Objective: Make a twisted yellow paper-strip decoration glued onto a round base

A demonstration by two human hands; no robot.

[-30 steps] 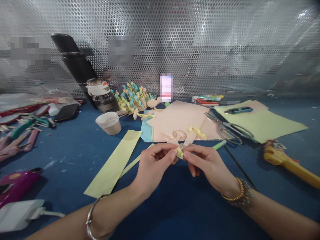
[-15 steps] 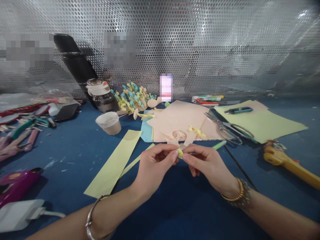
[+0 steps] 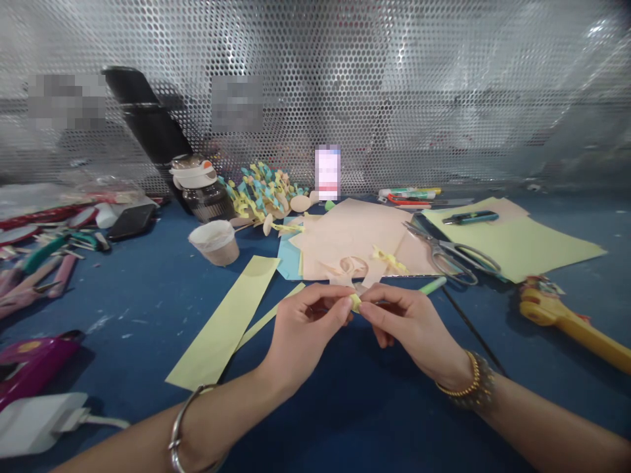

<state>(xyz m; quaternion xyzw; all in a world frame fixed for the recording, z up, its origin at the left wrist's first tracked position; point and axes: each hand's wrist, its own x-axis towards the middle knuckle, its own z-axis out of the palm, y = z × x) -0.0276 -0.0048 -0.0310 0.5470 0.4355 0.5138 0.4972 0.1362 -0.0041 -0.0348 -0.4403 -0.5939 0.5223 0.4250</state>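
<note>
There we were, both hands at work just on our side of the pink paper, our landmark on the blue surface! Our left hand had its fingers drawn in narrow, pinching a small yellow paper piece from the left. Our right hand came in from the other side, its fingers narrow too, thumb and forefinger on that same piece, right in front of the pink paper's near edge.

And what a spread around that pink paper! On top of it lay a curled yellow strip and, nearer its front edge, a pink paper curl. Over its right side reached the scissors, blades toward the middle. To the right of it, a utility knife rested on a yellow sheet, and nearer us than that sheet sat a yellow-handled tool.

Left and forward of the pink paper we had a wide yellow strip, with a narrow yellow strip beside it. Farther left stood the white cup; behind and left, the curled paper bunch and the dark bottle. Markers lay behind!
</note>
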